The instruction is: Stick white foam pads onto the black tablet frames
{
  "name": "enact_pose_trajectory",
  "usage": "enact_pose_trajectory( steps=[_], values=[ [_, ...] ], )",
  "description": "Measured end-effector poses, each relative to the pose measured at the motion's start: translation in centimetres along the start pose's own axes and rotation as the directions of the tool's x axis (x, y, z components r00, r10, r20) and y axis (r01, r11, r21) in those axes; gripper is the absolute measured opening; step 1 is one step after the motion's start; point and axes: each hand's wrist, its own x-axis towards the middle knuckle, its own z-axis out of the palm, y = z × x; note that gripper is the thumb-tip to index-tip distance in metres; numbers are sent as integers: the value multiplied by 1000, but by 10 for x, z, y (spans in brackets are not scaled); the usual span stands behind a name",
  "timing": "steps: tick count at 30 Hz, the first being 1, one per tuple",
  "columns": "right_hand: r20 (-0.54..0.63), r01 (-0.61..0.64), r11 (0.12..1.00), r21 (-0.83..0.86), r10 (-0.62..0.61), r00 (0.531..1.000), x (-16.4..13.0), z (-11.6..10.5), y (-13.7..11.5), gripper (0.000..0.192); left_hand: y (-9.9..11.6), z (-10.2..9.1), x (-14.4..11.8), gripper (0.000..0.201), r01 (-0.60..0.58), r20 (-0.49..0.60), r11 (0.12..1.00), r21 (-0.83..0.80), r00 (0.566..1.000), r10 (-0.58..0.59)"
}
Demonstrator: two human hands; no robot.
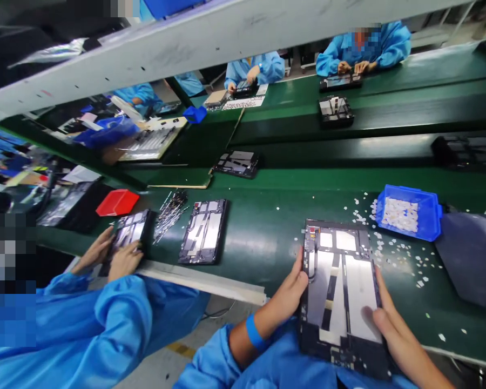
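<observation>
Between my two hands is an opened tablet (360, 294), its back cover off, with silver battery panels, dark flex cables and a small red part near its top left corner. My left hand (289, 289) grips its left edge, the thumb against the side. On the right edge my right hand (392, 324) holds on, thumb lying over the silver panel. The tablet is tilted toward me above the front edge of the green bench (263, 227). A blue wristband (254, 332) circles my left wrist.
Small white pieces lie scattered around a blue bin (431, 219) at right, beside a dark grey panel (470, 259). Another opened tablet (204, 232) and thin metal strips (170, 213) lie left, near a red bin (117, 202). A co-worker's hands (123, 259) work on a tablet.
</observation>
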Motion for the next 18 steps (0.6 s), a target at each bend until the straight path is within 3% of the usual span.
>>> enact_pose_trajectory(
  steps=[2,4,6,8,10,13,18],
  values=[
    [-63,76,997,-27,-78,995,7,-9,-8,83,17,-10,13,71,-116,-136,966,230,979,150],
    [-147,181,982,-49,-186,971,18,-21,-23,84,41,-19,34,47,-231,-180,830,507,914,364],
    [-184,272,958,-86,-284,941,29,-30,-43,80,65,-24,56,29,-329,-3,636,698,887,462],
    [-150,335,934,-127,-352,924,36,-33,-63,71,83,-24,74,24,-407,194,483,776,882,430],
    [-105,379,911,-163,-398,911,43,-29,-80,62,90,-23,85,24,-442,290,395,806,875,388],
    [-71,375,907,-192,-394,916,62,-15,-101,48,83,-25,89,24,-462,297,380,801,859,417],
    [123,313,934,-175,-294,948,121,20,-138,29,67,-33,89,23,-565,248,534,629,797,551]
  ],
)
